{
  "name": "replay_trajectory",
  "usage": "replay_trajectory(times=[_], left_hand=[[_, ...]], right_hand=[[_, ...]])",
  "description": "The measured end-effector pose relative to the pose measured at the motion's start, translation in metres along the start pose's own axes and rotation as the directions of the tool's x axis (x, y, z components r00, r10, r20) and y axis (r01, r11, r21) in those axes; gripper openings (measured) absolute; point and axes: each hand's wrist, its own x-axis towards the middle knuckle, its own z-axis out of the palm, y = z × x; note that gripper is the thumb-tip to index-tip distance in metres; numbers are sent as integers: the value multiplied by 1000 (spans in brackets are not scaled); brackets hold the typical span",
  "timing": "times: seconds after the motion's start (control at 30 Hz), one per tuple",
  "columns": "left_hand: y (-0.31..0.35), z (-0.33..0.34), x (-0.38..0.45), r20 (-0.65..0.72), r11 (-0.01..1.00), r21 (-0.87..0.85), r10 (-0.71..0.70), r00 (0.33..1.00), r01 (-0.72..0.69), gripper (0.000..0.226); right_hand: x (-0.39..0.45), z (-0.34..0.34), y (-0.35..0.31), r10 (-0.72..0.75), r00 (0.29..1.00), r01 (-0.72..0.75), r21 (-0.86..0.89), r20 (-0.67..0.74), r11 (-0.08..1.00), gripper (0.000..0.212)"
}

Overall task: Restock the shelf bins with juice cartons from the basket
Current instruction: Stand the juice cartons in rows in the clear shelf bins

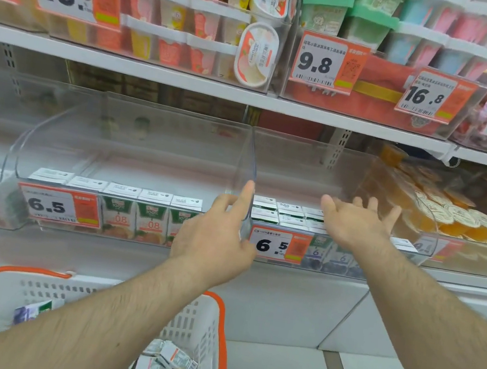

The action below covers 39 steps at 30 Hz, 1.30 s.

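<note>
My left hand [214,237] was up at the clear divider [247,165] between the two bins, forefinger straight along its front edge, the other fingers loosely bent; whether they pinched the plastic I could not tell. My right hand [355,222] hung spread and empty over the right bin [304,162], palm down, just above the cartons [288,214] already lying there. Neither hand held a carton.

The stock for the job lay below, in the white basket [119,302] with the orange rim: a loose heap of cartons at its right side [167,364], tipped every way, and one more at the left [32,310], partly hidden by my forearm.

The left bin [133,140] held a front row of green cartons [137,215]; the right bin's fronts looked bluish. So the plain risk was mixing flavours, since the heap in the basket lay with its labels turned about and I would have to read each one. The bins were thin clear plastic, and leaning on the divider might shift it or knock loose the price tag [278,246] beside my left hand. Reaching back carelessly, my right hand could also topple the standing rows.
</note>
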Motion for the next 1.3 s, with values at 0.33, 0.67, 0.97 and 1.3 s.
replay_trajectory(times=[0.33,0.67,0.97,1.3], left_hand=[[-42,-34,-29,527,-3,-822,-382,759,569,16],[-76,-49,-52,620,-151,-785,-197,760,601,45],[-143,-78,-99,287,542,-775,-156,945,325,53],[-208,-123,-98,-14,924,-382,-47,999,39,62]], right_hand=[[-145,-18,-98,-301,954,101,951,-9,292,25],[-188,-6,-139,-420,888,-59,952,188,301,11],[-204,6,-182,-411,876,-216,967,253,135,17],[-210,-8,-259,-553,813,-118,982,181,148,14]])
